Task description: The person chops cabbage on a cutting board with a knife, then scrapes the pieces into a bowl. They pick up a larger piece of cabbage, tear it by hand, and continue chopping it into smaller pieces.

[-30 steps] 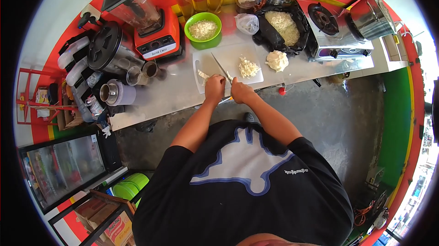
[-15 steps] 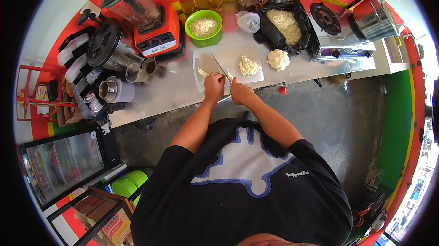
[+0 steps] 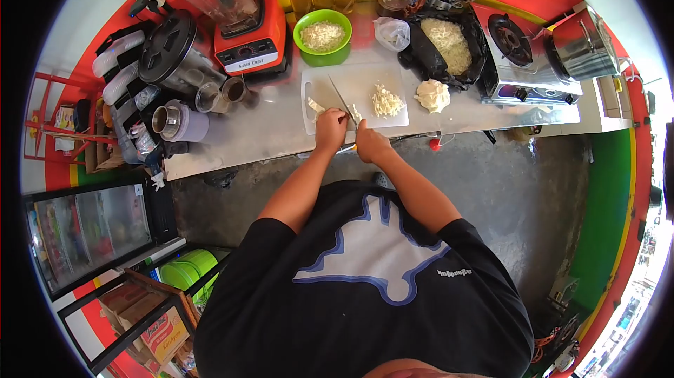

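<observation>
A white cutting board (image 3: 393,77) lies at the counter's front edge. My right hand (image 3: 371,143) is closed on the handle of a knife (image 3: 340,97), whose blade points away to the upper left. Beside it, my left hand (image 3: 331,129) has its fingers bent together at the near side of the blade; whatever they hold is too small to make out. Small pale pieces lie by the blade. A pile of chopped pale food (image 3: 387,101) is on the board's right side, and a pale strip (image 3: 315,105) lies on the left.
Behind the board stands a green bowl (image 3: 324,56) of chopped food. A pale lump (image 3: 432,96) and a black bag (image 3: 421,55) of shreds are to the right, before a stove (image 3: 537,76). A red blender (image 3: 253,51) and a steel cup (image 3: 167,120) stand left.
The view has shifted slightly, so the counter items appear a little displaced. Both hands keep nearly the same place at the knife.
</observation>
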Action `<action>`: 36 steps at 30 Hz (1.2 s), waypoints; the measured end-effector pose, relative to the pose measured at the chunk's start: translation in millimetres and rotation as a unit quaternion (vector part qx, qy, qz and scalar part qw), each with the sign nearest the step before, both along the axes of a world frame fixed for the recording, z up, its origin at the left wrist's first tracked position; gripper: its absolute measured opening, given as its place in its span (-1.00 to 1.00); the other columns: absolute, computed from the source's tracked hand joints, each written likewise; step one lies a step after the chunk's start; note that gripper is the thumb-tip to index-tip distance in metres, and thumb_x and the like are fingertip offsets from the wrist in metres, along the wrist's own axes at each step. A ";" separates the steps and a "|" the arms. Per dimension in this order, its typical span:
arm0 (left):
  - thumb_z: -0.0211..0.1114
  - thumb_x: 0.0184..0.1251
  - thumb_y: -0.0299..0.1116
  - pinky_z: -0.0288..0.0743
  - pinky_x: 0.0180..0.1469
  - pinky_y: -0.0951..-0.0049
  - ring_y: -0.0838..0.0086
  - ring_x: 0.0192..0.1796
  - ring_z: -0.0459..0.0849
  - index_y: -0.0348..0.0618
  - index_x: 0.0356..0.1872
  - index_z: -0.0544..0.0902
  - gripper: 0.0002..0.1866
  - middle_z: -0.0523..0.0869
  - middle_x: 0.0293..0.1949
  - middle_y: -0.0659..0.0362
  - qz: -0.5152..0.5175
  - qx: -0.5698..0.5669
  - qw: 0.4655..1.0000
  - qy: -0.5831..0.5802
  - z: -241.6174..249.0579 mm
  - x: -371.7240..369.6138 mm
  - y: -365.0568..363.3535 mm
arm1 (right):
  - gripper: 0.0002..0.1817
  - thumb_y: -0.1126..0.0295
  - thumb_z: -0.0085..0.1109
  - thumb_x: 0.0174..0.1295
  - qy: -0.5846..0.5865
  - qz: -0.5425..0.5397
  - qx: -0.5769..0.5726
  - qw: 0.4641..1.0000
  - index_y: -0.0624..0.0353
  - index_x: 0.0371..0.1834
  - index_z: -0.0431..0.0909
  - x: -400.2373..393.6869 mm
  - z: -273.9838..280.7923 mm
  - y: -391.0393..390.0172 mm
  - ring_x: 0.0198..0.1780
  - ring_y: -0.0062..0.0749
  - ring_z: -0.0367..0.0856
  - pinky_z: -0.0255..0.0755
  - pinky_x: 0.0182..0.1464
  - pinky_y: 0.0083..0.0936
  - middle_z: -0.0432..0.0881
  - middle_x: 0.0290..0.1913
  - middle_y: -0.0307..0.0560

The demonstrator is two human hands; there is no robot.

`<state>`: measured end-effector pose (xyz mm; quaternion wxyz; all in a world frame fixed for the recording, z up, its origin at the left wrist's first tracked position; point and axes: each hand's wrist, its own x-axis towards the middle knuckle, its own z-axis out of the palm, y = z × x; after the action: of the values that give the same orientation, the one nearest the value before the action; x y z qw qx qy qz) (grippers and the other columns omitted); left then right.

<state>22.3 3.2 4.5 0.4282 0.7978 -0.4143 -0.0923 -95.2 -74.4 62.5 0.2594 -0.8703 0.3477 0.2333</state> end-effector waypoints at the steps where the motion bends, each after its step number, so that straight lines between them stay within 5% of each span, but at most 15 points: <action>1: 0.39 0.19 -0.47 0.60 -0.14 0.24 0.06 -0.26 0.75 -0.31 -0.34 0.77 -0.89 0.77 -0.29 -0.03 0.001 0.000 1.000 -0.002 0.0 0.2 -0.6 | -0.57 0.53 0.16 0.26 -0.003 -0.011 0.000 1.000 0.33 0.14 0.24 -0.6 -0.9 1.0 0.15 0.16 0.70 0.59 0.17 -0.09 0.70 0.03 0.37; 22: 0.32 0.20 -0.48 0.57 -0.08 0.12 -0.01 -0.17 0.69 -0.25 -0.36 0.76 -0.91 0.71 -0.26 -0.08 0.008 0.009 1.000 0.023 -4.9 -2.5 4.9 | -0.62 0.50 0.09 0.29 -0.024 0.006 -0.004 1.000 0.31 0.11 0.24 9.5 -4.7 -10.0 0.08 0.22 0.72 0.57 0.13 0.00 0.70 -0.01 0.41; 29: 0.30 0.17 -0.50 0.59 -0.04 0.09 -0.04 -0.17 0.70 -0.26 -0.44 0.73 -0.92 0.71 -0.33 -0.08 -0.029 0.070 0.997 0.003 9.3 10.7 19.5 | -0.65 0.27 0.08 0.42 -0.082 0.010 -0.002 0.997 0.24 0.10 0.27 -16.3 -7.9 -5.8 0.03 0.32 0.69 0.51 0.07 0.14 0.71 -0.08 0.39; 36: 0.41 0.18 -0.46 0.56 0.06 0.17 0.14 0.08 0.66 -0.08 -0.12 0.72 -0.77 0.70 -0.09 0.12 0.100 0.055 0.993 0.014 23.7 38.3 49.8 | -0.61 0.17 0.08 0.46 -0.084 0.020 0.018 0.996 0.22 0.11 0.26 -41.9 -11.7 -17.8 0.01 0.40 0.66 0.48 0.06 0.20 0.70 -0.11 0.42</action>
<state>60.6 53.0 28.2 0.3965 0.8561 -0.3210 -0.0828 -137.1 -92.2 50.8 0.2984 -0.8890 0.3028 0.1703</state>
